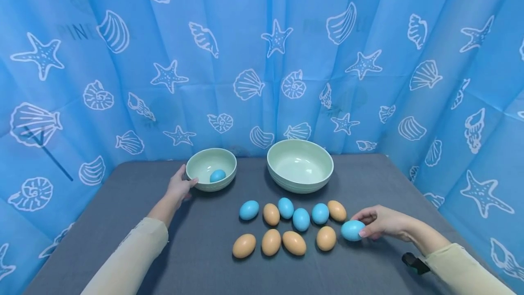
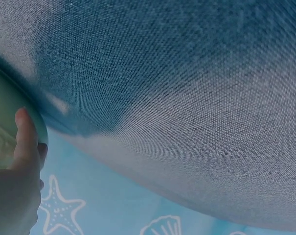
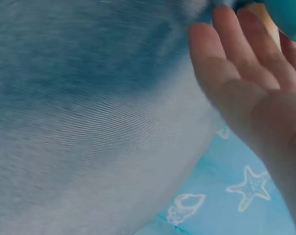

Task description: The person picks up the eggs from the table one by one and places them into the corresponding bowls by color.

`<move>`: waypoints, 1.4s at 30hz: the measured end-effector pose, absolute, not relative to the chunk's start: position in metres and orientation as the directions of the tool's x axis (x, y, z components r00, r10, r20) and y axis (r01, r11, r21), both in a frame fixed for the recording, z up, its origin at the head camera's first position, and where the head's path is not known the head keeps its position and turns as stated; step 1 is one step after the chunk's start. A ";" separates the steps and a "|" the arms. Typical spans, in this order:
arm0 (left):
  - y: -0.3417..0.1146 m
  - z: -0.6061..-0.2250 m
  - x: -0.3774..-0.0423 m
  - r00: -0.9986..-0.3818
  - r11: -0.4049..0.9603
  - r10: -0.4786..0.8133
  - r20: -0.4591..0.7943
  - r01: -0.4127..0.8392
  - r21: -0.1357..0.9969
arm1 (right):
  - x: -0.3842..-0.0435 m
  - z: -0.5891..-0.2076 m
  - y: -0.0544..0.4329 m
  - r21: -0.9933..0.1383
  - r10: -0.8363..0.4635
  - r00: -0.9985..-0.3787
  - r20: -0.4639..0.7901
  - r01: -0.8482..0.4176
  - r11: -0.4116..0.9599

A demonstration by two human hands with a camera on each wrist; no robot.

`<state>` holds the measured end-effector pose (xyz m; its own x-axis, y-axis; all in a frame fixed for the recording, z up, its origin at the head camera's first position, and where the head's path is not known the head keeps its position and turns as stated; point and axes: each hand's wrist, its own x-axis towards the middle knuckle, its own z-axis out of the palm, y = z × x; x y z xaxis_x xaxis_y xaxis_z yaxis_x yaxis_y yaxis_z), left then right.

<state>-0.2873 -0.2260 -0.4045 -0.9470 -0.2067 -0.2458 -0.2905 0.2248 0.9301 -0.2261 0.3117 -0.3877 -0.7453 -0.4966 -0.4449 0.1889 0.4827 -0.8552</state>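
Note:
In the head view my left hand [image 1: 180, 186] grips the left side of the smaller green bowl [image 1: 200, 160], with the thumb over its near rim. One blue egg [image 1: 218, 175] lies inside that bowl. The left wrist view shows the hand [image 2: 23, 166] against the bowl's outer wall [image 2: 11, 117]. On the right, my right hand [image 1: 385, 222] pinches a blue egg [image 1: 352, 231] between thumb and fingers, at the right end of the egg rows. Part of that egg [image 3: 289, 17] shows at the top corner of the right wrist view, beside the fingers [image 3: 245, 49].
A larger green bowl [image 1: 300, 185] stands right of the smaller one, with nothing in it. Several blue eggs [image 1: 249, 210] and tan eggs [image 1: 244, 246] lie in two loose rows on the grey cloth [image 1: 196, 263]. A blue shell-patterned curtain [image 1: 254, 117] closes off the back and sides.

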 end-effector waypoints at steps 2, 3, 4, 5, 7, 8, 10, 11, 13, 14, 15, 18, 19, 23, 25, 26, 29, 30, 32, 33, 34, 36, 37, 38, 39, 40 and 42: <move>-0.226 -0.404 -0.287 -0.948 0.222 -0.204 -0.245 -0.288 0.931 | -0.227 -0.384 0.312 -0.859 -0.498 -0.748 -0.440 0.190 0.475; -0.226 -0.404 -0.287 -0.949 0.222 -0.202 -0.244 -0.287 0.932 | -0.227 -0.382 0.312 -0.862 -0.500 -0.750 -0.434 0.185 0.472; -0.227 -0.404 -0.287 -0.949 0.220 -0.200 -0.242 -0.284 0.933 | -0.227 -0.380 0.311 -0.865 -0.501 -0.751 -0.429 0.181 0.469; -0.227 -0.405 -0.287 -0.950 0.219 -0.199 -0.240 -0.282 0.934 | -0.227 -0.378 0.311 -0.867 -0.503 -0.753 -0.424 0.177 0.465; -0.228 -0.405 -0.287 -0.951 0.214 -0.197 -0.237 -0.278 0.936 | -0.228 -0.374 0.310 -0.873 -0.507 -0.756 -0.415 0.173 0.457; -0.228 -0.405 -0.287 -0.952 0.214 -0.197 -0.235 -0.276 0.937 | -0.228 -0.372 0.310 -0.877 -0.514 -0.756 -0.406 0.165 0.450; -0.229 -0.405 -0.287 -0.953 0.214 -0.195 -0.232 -0.272 0.938 | -0.229 -0.368 0.310 -0.886 -0.523 -0.757 -0.392 0.157 0.436; -0.229 -0.405 -0.287 -0.954 0.214 -0.193 -0.231 -0.271 0.938 | -0.229 -0.366 0.310 -0.891 -0.528 -0.757 -0.385 0.154 0.428; -0.229 -0.404 -0.287 -0.955 0.214 -0.189 -0.229 -0.267 0.940 | -0.230 -0.362 0.309 -0.899 -0.537 -0.757 -0.372 0.148 0.413; -0.229 -0.404 -0.287 -0.956 0.215 -0.188 -0.227 -0.266 0.940 | -0.230 -0.361 0.308 -0.903 -0.543 -0.757 -0.364 0.144 0.406; -0.229 -0.403 -0.287 -0.956 0.214 -0.186 -0.226 -0.264 0.940 | -0.231 -0.359 0.307 -0.905 -0.543 -0.757 -0.362 0.145 0.401; -0.229 -0.403 -0.287 -0.956 0.213 -0.186 -0.226 -0.264 0.941 | -0.231 -0.353 0.304 -0.910 -0.550 -0.758 -0.352 0.140 0.389; -0.229 -0.403 -0.287 -0.956 0.212 -0.187 -0.226 -0.264 0.941 | -0.232 -0.352 0.303 -0.911 -0.550 -0.759 -0.349 0.138 0.388; -0.229 -0.403 -0.287 -0.953 0.212 -0.193 -0.232 -0.271 0.939 | -0.232 -0.346 0.297 -0.915 -0.550 -0.765 -0.335 0.124 0.385; -0.229 -0.404 -0.287 -0.952 0.215 -0.198 -0.233 -0.274 0.937 | -0.233 -0.344 0.295 -0.918 -0.553 -0.767 -0.324 0.113 0.381; -0.229 -0.404 -0.288 -0.952 0.218 -0.199 -0.234 -0.275 0.936 | -0.233 -0.343 0.294 -0.919 -0.555 -0.768 -0.319 0.109 0.378; -0.228 -0.404 -0.288 -0.950 0.221 -0.202 -0.237 -0.280 0.934 | -0.235 -0.342 0.291 -0.926 -0.566 -0.767 -0.301 0.094 0.365; -0.228 -0.404 -0.288 -0.950 0.222 -0.203 -0.237 -0.280 0.934 | -0.235 -0.341 0.290 -0.928 -0.570 -0.767 -0.295 0.089 0.361; -0.228 -0.404 -0.288 -0.950 0.220 -0.203 -0.238 -0.282 0.934 | -0.236 -0.340 0.287 -0.930 -0.573 -0.766 -0.291 0.086 0.358; -0.228 -0.404 -0.288 -0.949 0.219 -0.205 -0.240 -0.283 0.934 | -0.237 -0.340 0.286 -0.930 -0.572 -0.767 -0.290 0.084 0.358; -0.228 -0.405 -0.289 -0.948 0.218 -0.208 -0.241 -0.285 0.933 | -0.237 -0.339 0.284 -0.930 -0.574 -0.767 -0.287 0.080 0.358; -0.228 -0.405 -0.289 -0.948 0.220 -0.207 -0.243 -0.287 0.932 | -0.238 -0.338 0.280 -0.929 -0.573 -0.769 -0.285 0.075 0.361; -0.228 -0.406 -0.290 -0.947 0.219 -0.207 -0.245 -0.289 0.932 | -0.239 -0.337 0.277 -0.928 -0.569 -0.771 -0.286 0.074 0.366; -0.228 -0.407 -0.290 -0.946 0.220 -0.207 -0.248 -0.292 0.931 | -0.240 -0.336 0.275 -0.927 -0.566 -0.773 -0.286 0.073 0.369; -0.228 -0.407 -0.291 -0.946 0.220 -0.206 -0.249 -0.292 0.931 | -0.241 -0.335 0.272 -0.925 -0.563 -0.775 -0.287 0.071 0.373; -0.228 -0.408 -0.291 -0.945 0.217 -0.208 -0.251 -0.295 0.931 | -0.242 -0.334 0.269 -0.924 -0.560 -0.776 -0.289 0.071 0.377; -0.227 -0.408 -0.291 -0.944 0.213 -0.210 -0.254 -0.297 0.931 | -0.244 -0.332 0.264 -0.919 -0.552 -0.779 -0.297 0.076 0.386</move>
